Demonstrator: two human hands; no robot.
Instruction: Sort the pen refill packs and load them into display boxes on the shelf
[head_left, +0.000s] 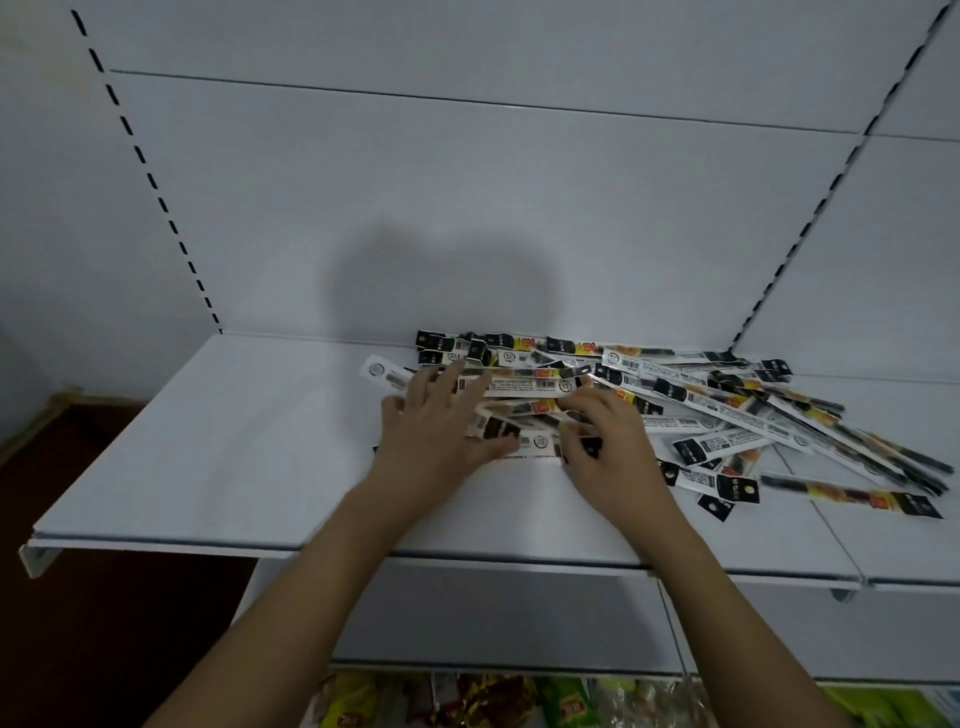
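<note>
We see a white shelf (208, 441), bare on its left half, with a loose pile of packs (727, 405) spread from its middle to the right; they overlap too much for us to count, but there are well over a dozen. One pack (387, 374) pokes out at the pile's left edge. We count two hands. The left hand (441, 431) lies flat on the near-left packs, its fingers (447, 376) straight and spread, pressing down, thumb beside a dark-ended pack. Just right of it, the right hand (605, 441) has its fingers (576, 402) curled onto the packs; we cannot tell whether they pinch one or only touch. At the far right a single pack (852, 496) lies apart from the heap. Below the shelf sit coloured packets (467, 701).
</note>
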